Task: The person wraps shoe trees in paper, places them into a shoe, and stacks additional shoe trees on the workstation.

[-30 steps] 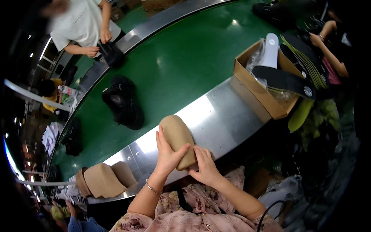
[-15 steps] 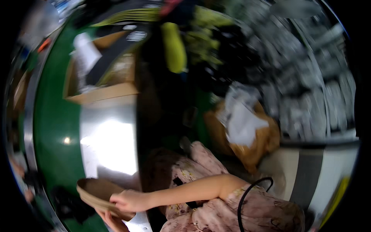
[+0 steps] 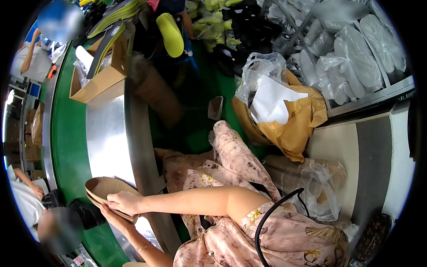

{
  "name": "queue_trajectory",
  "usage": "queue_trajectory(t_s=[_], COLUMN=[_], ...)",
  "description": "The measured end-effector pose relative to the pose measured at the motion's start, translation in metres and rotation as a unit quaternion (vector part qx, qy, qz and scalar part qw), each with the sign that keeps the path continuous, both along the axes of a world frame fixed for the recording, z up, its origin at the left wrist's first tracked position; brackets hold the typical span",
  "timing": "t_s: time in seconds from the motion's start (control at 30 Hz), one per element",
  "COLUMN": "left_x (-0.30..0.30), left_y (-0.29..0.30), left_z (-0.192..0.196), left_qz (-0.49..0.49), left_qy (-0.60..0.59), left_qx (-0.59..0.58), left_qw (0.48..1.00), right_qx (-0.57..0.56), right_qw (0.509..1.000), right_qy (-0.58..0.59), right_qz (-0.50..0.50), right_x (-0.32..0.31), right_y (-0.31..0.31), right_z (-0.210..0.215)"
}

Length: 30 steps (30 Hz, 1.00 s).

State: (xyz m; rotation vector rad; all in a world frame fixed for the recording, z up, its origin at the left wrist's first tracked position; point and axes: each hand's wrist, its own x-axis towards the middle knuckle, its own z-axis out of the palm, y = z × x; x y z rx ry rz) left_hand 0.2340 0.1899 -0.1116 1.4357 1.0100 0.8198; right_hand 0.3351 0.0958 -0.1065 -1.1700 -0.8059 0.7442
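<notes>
A tan, shoe-shaped piece with a raised rim (image 3: 101, 188) is held over the metal edge of the workbench, at the lower left. My left hand (image 3: 114, 219) grips it from below along its near side, mostly hidden under the rim. Reaching across from the right, my right hand (image 3: 126, 203) is closed at the piece's near end, with fingers curled over the inside. Whether those fingers pinch the rim or something small inside cannot be made out. Black shoes (image 3: 85, 214) lie on the green bench top just left of my hands.
A cardboard box (image 3: 100, 89) with dark, lime-edged insoles stands farther along the bench (image 3: 71, 147). Right of my legs sits a brown paper bag (image 3: 302, 120) with white sheet and clear plastic. Racks of plastic-wrapped grey items (image 3: 351, 66) fill the far right. Other people work at left.
The view has shifted and sharpened. Both hands still hold the tan piece, and my right hand is closer to its middle, with the left hand still underneath.
</notes>
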Motion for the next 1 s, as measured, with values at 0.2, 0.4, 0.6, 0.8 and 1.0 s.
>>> queue_trajectory(t_s=[0.2, 0.4, 0.6, 0.8, 1.0], left_x=[-0.026, -0.028, -0.046, 0.023, 0.115], left_y=[-0.003, 0.025, -0.004, -0.127, -0.189], left_z=[0.017, 0.013, 0.036, 0.082, -0.024], left_qz=[0.036, 0.01, 0.185, -0.149, -0.35], left_qy=[-0.067, -0.046, 0.119, 0.014, 0.04], left_qx=[-0.043, -0.086, 0.108, 0.282, -0.236], left_qw=[0.996, 0.995, 0.97, 0.948, 0.906], right_qx=[0.016, 0.144, -0.007, -0.043, -0.177], right_qw=[0.965, 0.963, 0.858, 0.859, 0.883], right_qy=[-0.16, 0.11, 0.273, 0.38, 0.375], right_qz=[-0.207, -0.201, -0.436, -0.339, -0.219], right_x=[-0.021, 0.022, 0.128, 0.116, 0.109], right_y=[-0.011, -0.1, -0.253, -0.298, -0.302], right_z=[0.024, 0.024, -0.006, -0.013, -0.082])
